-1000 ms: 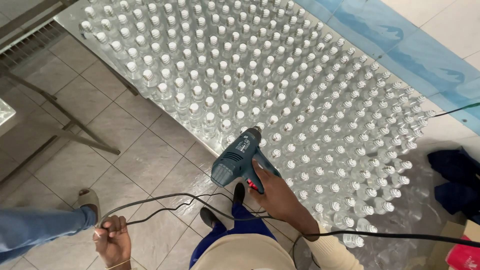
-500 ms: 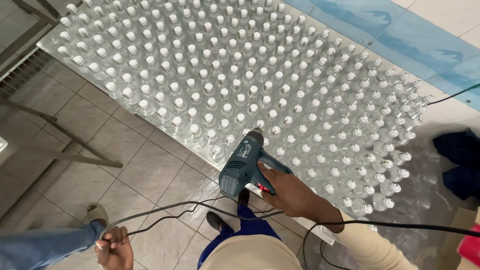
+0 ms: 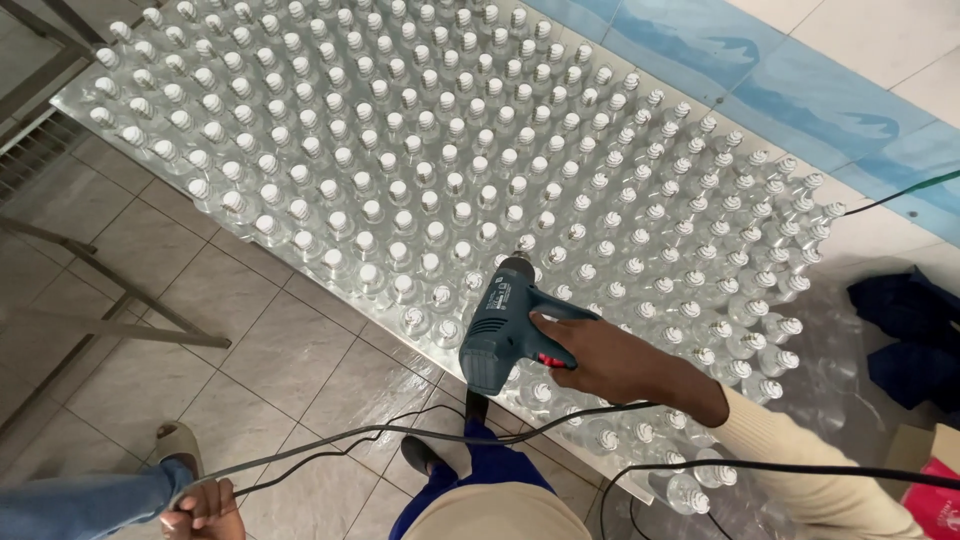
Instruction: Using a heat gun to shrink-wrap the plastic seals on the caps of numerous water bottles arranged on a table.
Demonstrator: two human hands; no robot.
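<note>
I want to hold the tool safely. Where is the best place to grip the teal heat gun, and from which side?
Grip the teal heat gun by its handle, coming from the right, as the right hand does. The handle juts sideways from the body, and the nozzle points away at the clear capped bottles.

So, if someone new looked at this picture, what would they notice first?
First, the big field of clear capped bottles, standing upright in tight rows on a table across the upper half. Next, the blue heat gun at the near edge, held in the right hand with its nozzle over the bottle caps. At the lower left, the left hand holds the black cord.
</note>
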